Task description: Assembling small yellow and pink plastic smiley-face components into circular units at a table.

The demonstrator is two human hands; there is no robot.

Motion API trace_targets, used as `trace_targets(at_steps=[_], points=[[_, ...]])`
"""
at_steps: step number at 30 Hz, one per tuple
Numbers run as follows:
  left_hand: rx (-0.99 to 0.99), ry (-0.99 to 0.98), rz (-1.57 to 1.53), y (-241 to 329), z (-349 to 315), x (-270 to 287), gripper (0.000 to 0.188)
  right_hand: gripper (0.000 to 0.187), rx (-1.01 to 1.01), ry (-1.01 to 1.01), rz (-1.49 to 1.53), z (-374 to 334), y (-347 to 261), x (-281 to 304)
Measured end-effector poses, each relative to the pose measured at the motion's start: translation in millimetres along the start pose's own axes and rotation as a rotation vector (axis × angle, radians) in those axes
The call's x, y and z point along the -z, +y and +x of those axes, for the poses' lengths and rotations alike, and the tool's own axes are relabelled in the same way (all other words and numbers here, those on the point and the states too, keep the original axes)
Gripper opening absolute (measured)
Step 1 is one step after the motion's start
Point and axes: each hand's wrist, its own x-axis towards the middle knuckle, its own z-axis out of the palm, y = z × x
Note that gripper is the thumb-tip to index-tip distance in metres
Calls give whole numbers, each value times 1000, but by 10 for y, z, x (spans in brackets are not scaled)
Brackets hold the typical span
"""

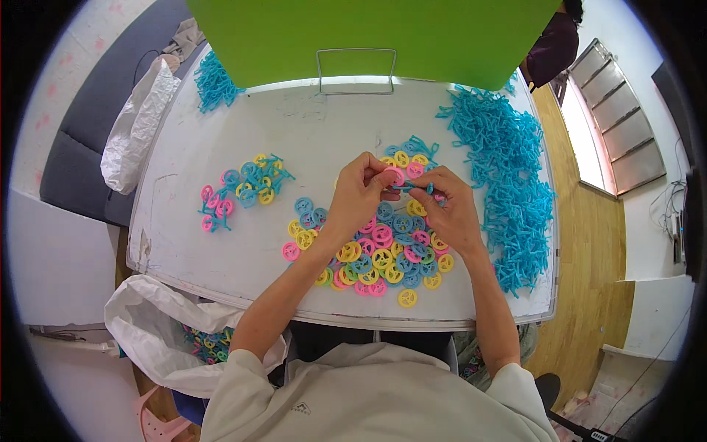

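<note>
My left hand (359, 197) pinches a small pink plastic wheel (395, 175) above the table. Thumb and fingers of my right hand (451, 214) close on a thin teal forked plastic piece (409, 188), which meets the wheel between both hands. How far the two are joined is hidden by my fingers. Under and in front of my hands spreads a pile of pink, yellow, blue and green wheels (382, 258). Just beyond my fingertips lie more wheels and some loose teal pieces (423, 147). Left of my hands is a group of wheels with teal pieces among them (250, 177).
A large heap of teal pieces (508, 184) covers the table's right side; a smaller teal heap (213, 85) sits far left. A green panel (427, 37) stands at the back. An open white sack (147, 324) with colourful parts hangs front left. Another person (552, 48) is far right.
</note>
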Motion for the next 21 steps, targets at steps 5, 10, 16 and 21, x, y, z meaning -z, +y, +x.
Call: trace_targets(at_steps=[5, 10, 16, 21], points=[[-128, 72, 153, 73, -30, -79, 10, 15, -158, 54, 68, -21, -23, -64], [-131, 75, 32, 86, -16, -80, 16, 14, -229, 78, 272, 5, -54, -31], [-173, 57, 37, 101, -39, -119, 21, 22, -489, 115, 715, -16, 6, -58], [-150, 102, 77, 134, -93, -184, 20, 21, -535, 197, 777, -41, 39, -115]])
